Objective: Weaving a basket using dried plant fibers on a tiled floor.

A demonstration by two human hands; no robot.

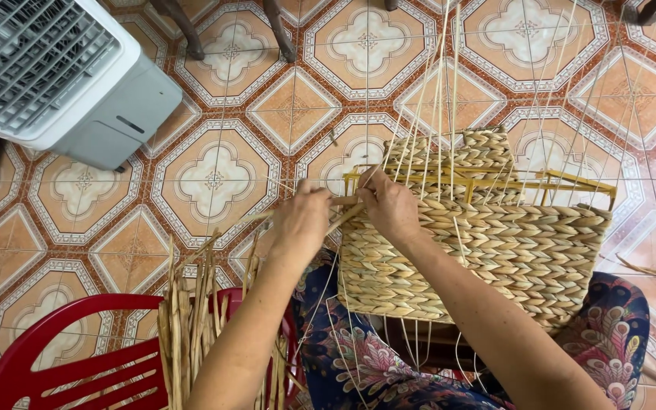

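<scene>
A half-woven straw basket (495, 250) rests on my lap, built around a yellow wire frame (487, 182) with thin upright strands (442, 99) rising from it. My left hand (301, 216) pinches a dried straw strand (343, 216) at the basket's left corner. My right hand (392, 205) grips the same strand against the top edge of the woven wall, fingers closed on it.
A bundle of dried straw strips (191, 319) lies on a red plastic chair (62, 357) at the lower left. A white fan unit (55, 68) stands at the upper left on the patterned tile floor (214, 175). Chair legs (187, 30) show at the top.
</scene>
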